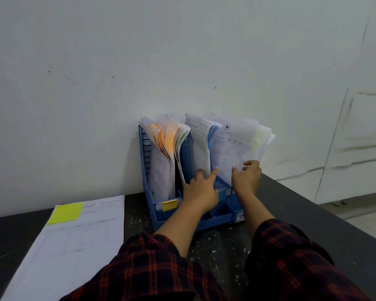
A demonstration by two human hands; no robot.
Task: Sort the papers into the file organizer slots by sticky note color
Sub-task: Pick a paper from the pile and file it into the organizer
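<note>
1. A blue file organizer (161,210) stands on a dark table (313,213) against the wall, its slots packed with upright papers.
2. The right hand (246,178) pinches a sheet (232,146) in the right slot.
3. The left hand (201,192), fingers extended, touches the middle slot's papers (201,146).
4. A yellow-noted page (74,242) lies flat at left.

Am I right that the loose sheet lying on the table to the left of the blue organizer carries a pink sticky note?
Not quite: the head view shows the sticky note on the loose sheet left of the blue organizer is yellow, not pink.
</note>
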